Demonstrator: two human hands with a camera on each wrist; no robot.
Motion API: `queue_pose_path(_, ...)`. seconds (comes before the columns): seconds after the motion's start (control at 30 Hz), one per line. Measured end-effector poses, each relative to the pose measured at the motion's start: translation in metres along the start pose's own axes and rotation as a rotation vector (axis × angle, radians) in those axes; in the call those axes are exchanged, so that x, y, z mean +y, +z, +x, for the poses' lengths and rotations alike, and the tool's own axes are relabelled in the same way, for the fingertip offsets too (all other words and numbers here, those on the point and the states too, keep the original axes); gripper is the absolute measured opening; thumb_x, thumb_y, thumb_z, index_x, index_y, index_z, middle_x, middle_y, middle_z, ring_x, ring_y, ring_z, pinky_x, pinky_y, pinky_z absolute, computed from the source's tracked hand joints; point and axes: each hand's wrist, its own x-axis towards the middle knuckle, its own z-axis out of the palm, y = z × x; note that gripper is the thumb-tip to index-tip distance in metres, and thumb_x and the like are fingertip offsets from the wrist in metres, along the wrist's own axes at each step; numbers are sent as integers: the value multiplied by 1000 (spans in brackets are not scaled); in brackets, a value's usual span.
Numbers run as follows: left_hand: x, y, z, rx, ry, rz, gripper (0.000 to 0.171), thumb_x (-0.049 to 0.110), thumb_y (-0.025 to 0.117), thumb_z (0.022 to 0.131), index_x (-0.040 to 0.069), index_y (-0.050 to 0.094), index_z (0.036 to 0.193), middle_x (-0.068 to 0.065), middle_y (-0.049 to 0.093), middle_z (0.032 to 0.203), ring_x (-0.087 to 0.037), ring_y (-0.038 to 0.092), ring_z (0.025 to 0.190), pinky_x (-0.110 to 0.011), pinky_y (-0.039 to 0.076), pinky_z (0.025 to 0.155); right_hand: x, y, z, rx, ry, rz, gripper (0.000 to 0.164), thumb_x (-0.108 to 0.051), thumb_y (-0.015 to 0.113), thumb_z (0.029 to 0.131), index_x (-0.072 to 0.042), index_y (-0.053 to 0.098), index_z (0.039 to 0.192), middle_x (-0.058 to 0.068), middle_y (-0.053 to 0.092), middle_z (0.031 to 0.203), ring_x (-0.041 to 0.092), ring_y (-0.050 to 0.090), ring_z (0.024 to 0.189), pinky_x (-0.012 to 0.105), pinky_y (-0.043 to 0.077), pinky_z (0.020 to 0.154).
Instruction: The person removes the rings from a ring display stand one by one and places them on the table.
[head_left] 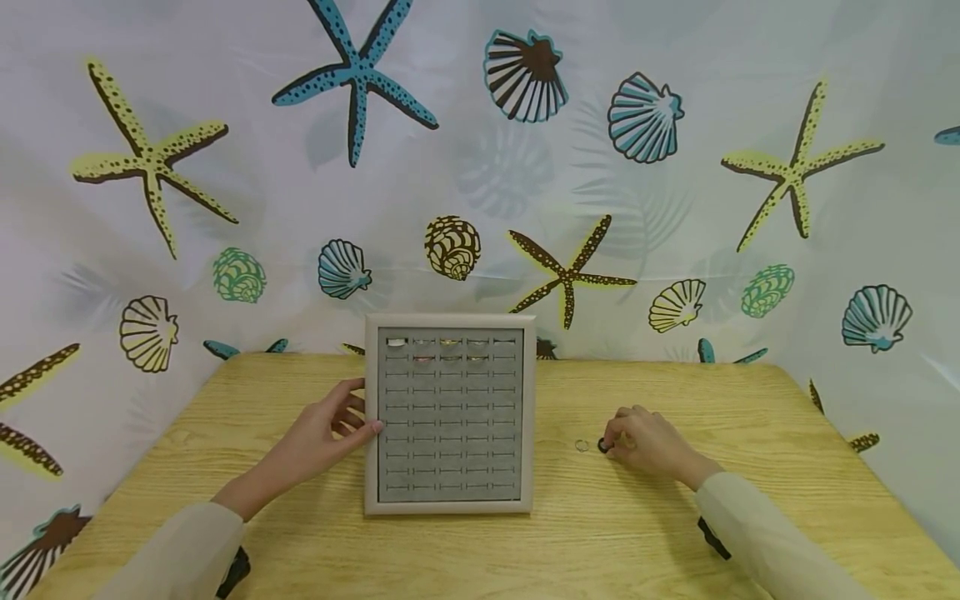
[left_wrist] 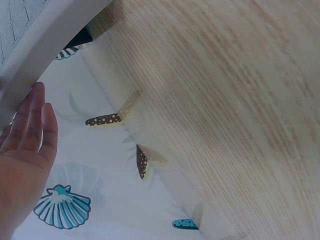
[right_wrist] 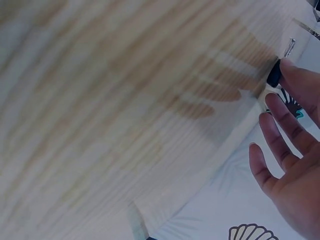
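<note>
A ring display board [head_left: 453,398] with a pale frame and grey slotted padding stands upright in the head view. Several rings sit in its top two rows, one a wide silver band [head_left: 396,342]. My left hand [head_left: 322,429] holds the frame's left side, thumb on the front edge and fingers beside and behind it. To the board's right, my right hand [head_left: 648,443] pinches a black ring [head_left: 602,446] at the table surface. A thin silver ring [head_left: 582,446] lies just left of it. In the right wrist view the black ring [right_wrist: 274,73] shows by the thumb.
The wood-grain table [head_left: 600,542] spreads around the board and both hands. Behind it and at both sides hangs a white cloth [head_left: 465,183] printed with starfish and shells. Black straps [head_left: 712,537] show at the wrists under the sleeves.
</note>
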Motion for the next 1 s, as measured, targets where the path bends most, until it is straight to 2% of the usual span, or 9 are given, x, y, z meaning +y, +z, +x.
queue_pose_path(0.2, 0, 0, 0, 1, 3, 4, 53, 27, 62, 87, 11, 39, 132, -8, 63, 101, -11, 62, 80, -23, 51, 68, 0, -8, 3, 19, -18, -25, 8, -14, 70, 79, -14, 65, 85, 1, 60, 85, 19, 52, 75, 28, 40, 59)
queue_pose_path(0.4, 0, 0, 0, 3, 4, 9, 54, 27, 62, 87, 10, 39, 132, -8, 63, 101, -11, 62, 80, -23, 51, 68, -6, -22, 13, 102, -39, -65, 15, -15, 72, 77, -9, 65, 89, 3, 61, 85, 21, 57, 77, 29, 44, 62)
queue_pose_path(0.7, 2, -1, -1, 1, 7, 5, 53, 26, 62, 87, 10, 38, 132, -8, 63, 101, -12, 63, 80, -23, 51, 68, -30, -48, 29, 236, -69, -89, 17, -19, 72, 78, -12, 65, 91, 2, 65, 86, 15, 59, 75, 29, 48, 64)
queue_pose_path(0.83, 2, -1, -1, 0, 9, 3, 53, 26, 62, 87, 9, 38, 132, -8, 63, 101, -12, 63, 80, -23, 51, 68, -45, -59, 34, 270, -83, -105, 17, -20, 72, 79, -13, 65, 92, 1, 63, 87, 15, 57, 77, 29, 46, 66)
queue_pose_path(1.0, 3, -1, -1, -1, 6, 2, 54, 26, 62, 87, 9, 38, 132, -8, 63, 101, -11, 63, 80, -23, 51, 68, -64, -70, 42, 330, -136, -123, 17, -20, 72, 78, -13, 65, 91, 0, 63, 87, 15, 56, 78, 30, 46, 67)
